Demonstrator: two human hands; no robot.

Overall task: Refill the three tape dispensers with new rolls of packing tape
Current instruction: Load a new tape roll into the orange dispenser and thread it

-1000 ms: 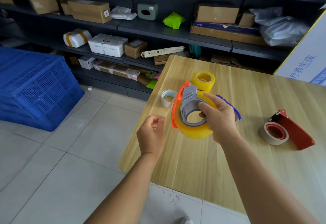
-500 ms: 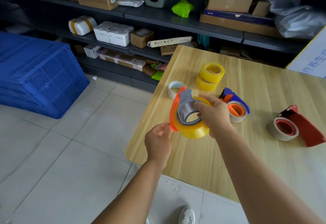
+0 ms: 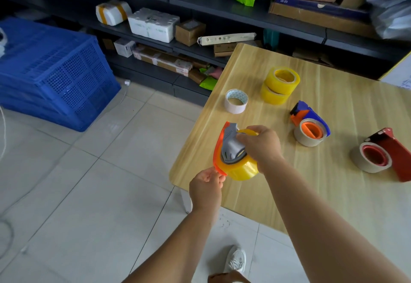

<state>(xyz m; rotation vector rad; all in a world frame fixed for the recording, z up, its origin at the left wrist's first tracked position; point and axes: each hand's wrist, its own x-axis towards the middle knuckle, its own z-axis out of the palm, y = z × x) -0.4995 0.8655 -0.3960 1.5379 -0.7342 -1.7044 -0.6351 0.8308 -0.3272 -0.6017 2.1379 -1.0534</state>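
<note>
Both hands are working on one tape holder. The right hand (image 3: 263, 147) is gripping the orange tape holder (image 3: 224, 149) with its new yellow roll (image 3: 242, 170), fingers curled over the top of it. The left hand (image 3: 205, 183) is pinching at the bottom edge of the orange side, at about 7 o'clock from the holder. It looks like it is picking at the loose end of the tape, but the end is too small to see.

A moment ago the left hand was hanging apart from the holder, with nothing in it. Now it is touching the holder's lower edge, so the person is likely going from fitting the roll to pulling the tape end out. The holder is also sitting lower and tipped more on its side than before, just over the table (image 3: 333, 193) corner.

So this first holder is looking almost done. Two more are waiting on the table. The blue holder (image 3: 310, 119) is lying at about 2 o'clock from the hands, with a pale old roll (image 3: 309, 138) on its orange hub. The red holder (image 3: 395, 155) is lying at 3 o'clock, well apart, also with a pale roll (image 3: 369, 160) on it. Two new yellow rolls (image 3: 280, 85) are sitting stacked at 1 o'clock. A white empty ring (image 3: 236, 101) is standing at 12 o'clock, near the table edge.
</note>
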